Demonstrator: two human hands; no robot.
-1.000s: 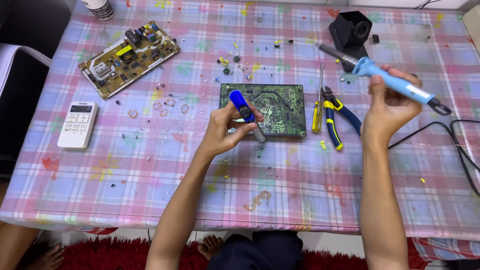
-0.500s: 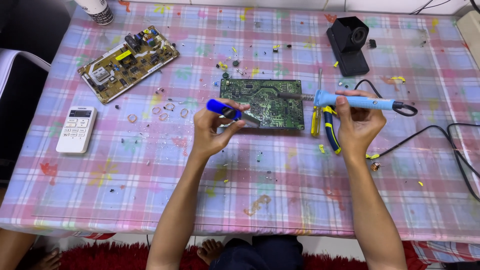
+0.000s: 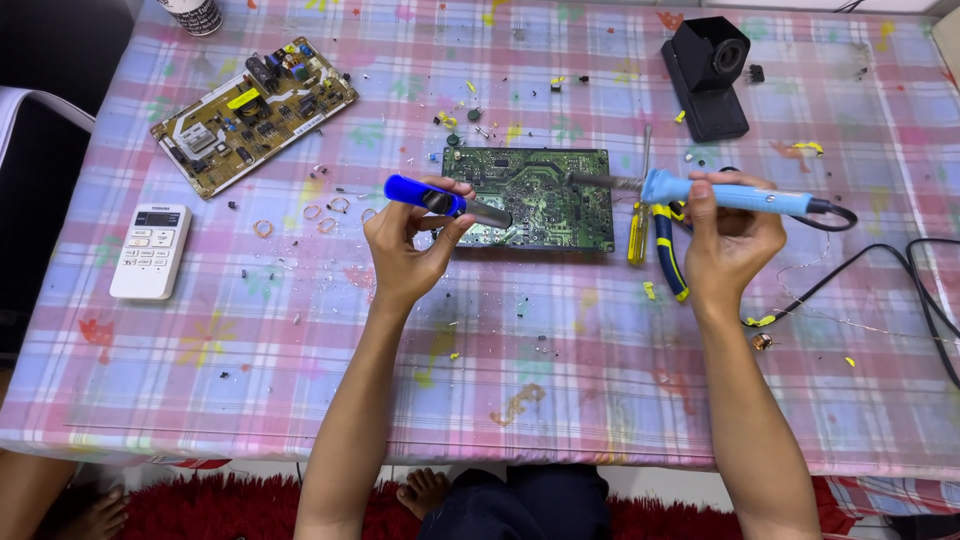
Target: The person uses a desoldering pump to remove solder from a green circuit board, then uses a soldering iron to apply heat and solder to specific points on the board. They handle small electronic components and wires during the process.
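A green circuit board lies solder side up in the middle of the table. My left hand grips a blue and silver desoldering pump, its tip resting over the board's left edge. My right hand holds a light blue soldering iron level, with its metal tip pointing left over the board's upper right part. The iron's black cord trails off to the right.
A second, yellowish circuit board lies at the back left, a white remote control at the left. A black iron stand is at the back right. Blue and yellow pliers and a yellow screwdriver lie beside the green board. Small parts are scattered about.
My right hand has lowered the soldering iron from tilted and raised to level over the board. My left hand brought the pump's tip onto the board's left edge.
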